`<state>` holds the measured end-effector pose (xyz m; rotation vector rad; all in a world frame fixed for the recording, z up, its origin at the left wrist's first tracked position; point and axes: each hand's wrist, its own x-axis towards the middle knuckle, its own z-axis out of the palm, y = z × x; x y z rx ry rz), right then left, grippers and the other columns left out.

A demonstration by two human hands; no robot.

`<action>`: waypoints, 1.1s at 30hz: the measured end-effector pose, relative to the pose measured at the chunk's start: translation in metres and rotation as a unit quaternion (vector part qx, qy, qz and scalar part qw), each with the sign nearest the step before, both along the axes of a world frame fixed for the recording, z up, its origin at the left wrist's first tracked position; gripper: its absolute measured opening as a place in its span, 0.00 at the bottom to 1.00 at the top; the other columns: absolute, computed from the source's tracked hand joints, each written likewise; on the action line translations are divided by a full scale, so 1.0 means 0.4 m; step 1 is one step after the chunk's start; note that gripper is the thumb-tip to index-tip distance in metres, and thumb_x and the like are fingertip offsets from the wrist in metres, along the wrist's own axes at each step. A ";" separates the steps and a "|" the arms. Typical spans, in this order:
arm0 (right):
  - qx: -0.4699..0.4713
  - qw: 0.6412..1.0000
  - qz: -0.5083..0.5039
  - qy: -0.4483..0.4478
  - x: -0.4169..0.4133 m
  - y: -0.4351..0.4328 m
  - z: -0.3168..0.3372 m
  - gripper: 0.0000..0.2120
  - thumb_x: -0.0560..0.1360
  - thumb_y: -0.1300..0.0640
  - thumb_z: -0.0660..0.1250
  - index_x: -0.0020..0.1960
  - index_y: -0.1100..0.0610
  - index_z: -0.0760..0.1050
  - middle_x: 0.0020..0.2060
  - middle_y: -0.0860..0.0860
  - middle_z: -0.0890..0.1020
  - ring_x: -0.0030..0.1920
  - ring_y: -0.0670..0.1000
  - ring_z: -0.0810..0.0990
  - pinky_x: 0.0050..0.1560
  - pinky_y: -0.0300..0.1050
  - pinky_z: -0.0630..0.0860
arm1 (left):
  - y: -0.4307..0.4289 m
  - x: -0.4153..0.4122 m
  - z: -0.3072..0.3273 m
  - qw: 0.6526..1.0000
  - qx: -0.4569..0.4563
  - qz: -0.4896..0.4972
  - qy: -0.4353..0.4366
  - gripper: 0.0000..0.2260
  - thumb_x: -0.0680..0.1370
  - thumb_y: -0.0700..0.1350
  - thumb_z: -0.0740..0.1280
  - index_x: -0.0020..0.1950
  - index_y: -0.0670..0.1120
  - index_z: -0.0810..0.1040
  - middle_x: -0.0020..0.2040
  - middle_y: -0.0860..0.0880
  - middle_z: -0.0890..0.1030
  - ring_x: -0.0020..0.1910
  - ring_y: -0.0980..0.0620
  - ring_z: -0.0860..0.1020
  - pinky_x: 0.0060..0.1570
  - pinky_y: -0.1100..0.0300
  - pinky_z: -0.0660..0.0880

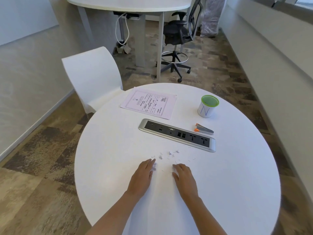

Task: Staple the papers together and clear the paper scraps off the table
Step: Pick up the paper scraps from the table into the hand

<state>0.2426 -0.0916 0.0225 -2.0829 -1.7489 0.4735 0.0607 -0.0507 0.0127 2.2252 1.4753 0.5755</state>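
The papers' (pixel 148 105) handwriting is too small to read; the forearms and the counter's (pixel 237 192) near rim run off the bottom edge.

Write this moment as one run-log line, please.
left hand: flat by scraps | right hand: flat, empty | stapler: untouched | papers: far side

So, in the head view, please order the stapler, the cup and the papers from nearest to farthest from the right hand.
From the right hand:
1. Stapler, beyond the socket strip, slightly to the right.
2. Cup, farther back on the right.
3. Papers, at the far edge, to the left.
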 end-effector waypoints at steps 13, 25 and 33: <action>0.013 0.998 0.048 -0.030 -0.017 -0.005 -0.016 0.08 0.72 0.66 0.64 0.48 0.59 0.77 0.47 0.50 0.79 0.48 0.50 0.75 0.41 0.42 0.73 | 0.046 0.036 -0.010 0.999 -0.002 -0.005 0.035 0.11 0.79 0.39 0.60 0.56 0.44 0.79 0.56 0.50 0.78 0.57 0.52 0.74 0.46 0.63 0.72; 0.008 0.996 0.043 -0.083 -0.027 0.002 -0.019 0.15 0.57 0.71 0.71 0.38 0.56 0.73 0.32 0.49 0.75 0.32 0.50 0.71 0.23 0.40 0.62 | 0.052 0.063 0.039 0.994 -0.027 0.075 -0.068 0.08 0.78 0.40 0.62 0.52 0.45 0.80 0.49 0.52 0.81 0.50 0.54 0.77 0.50 0.65 0.73; -0.069 0.941 -0.202 0.263 -0.025 0.045 0.043 0.08 0.69 0.67 0.63 0.44 0.57 0.77 0.35 0.51 0.80 0.35 0.52 0.77 0.33 0.39 0.70 | 0.075 0.086 0.095 0.807 -0.326 0.304 -0.389 0.11 0.76 0.34 0.59 0.52 0.41 0.80 0.40 0.48 0.78 0.35 0.52 0.77 0.40 0.66 0.74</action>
